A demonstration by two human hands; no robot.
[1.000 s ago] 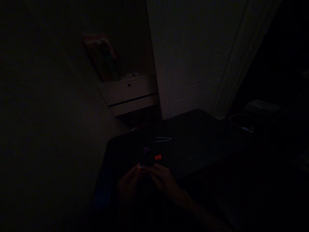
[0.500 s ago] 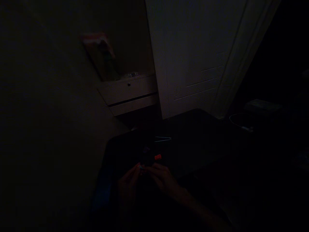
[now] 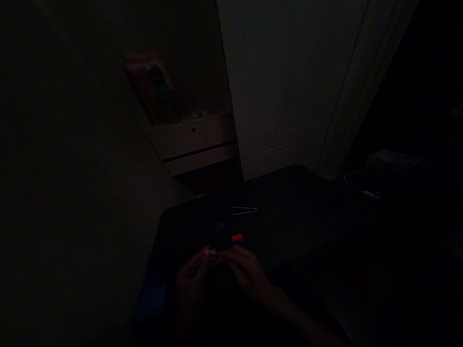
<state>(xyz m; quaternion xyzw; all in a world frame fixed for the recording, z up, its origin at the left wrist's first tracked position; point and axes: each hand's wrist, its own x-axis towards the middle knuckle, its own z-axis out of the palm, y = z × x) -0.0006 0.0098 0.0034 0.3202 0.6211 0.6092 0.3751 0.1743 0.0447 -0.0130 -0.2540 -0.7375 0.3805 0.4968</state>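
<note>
The room is very dark. My left hand [image 3: 192, 271] is pinched closed, with a tiny pale-blue piece [image 3: 212, 252] and an orange glint at its fingertips. From the right, my right hand [image 3: 246, 267] brings its closed fingertips against the other end of that piece; what the piece is cannot be made out. Just beyond my right fingers lies a small bright orange-red lump [image 3: 237, 237] on the dark table [image 3: 289, 207]. A dim purplish lump [image 3: 219, 225] sits to its left. Farther back is a thin metal V shape, like tweezers [image 3: 244, 210].
Behind the table are a pale drawer unit [image 3: 202, 140] and a large pale door-like panel [image 3: 289, 86]. A white cable [image 3: 356, 183] and a box-like thing [image 3: 394, 159] lie at the right. A dark blue shape [image 3: 152, 299] is at the lower left.
The view has shifted very slightly. Both hands stay together around the small piece, which shows a little more between the fingertips. The lumps and the metal V have not moved.
</note>
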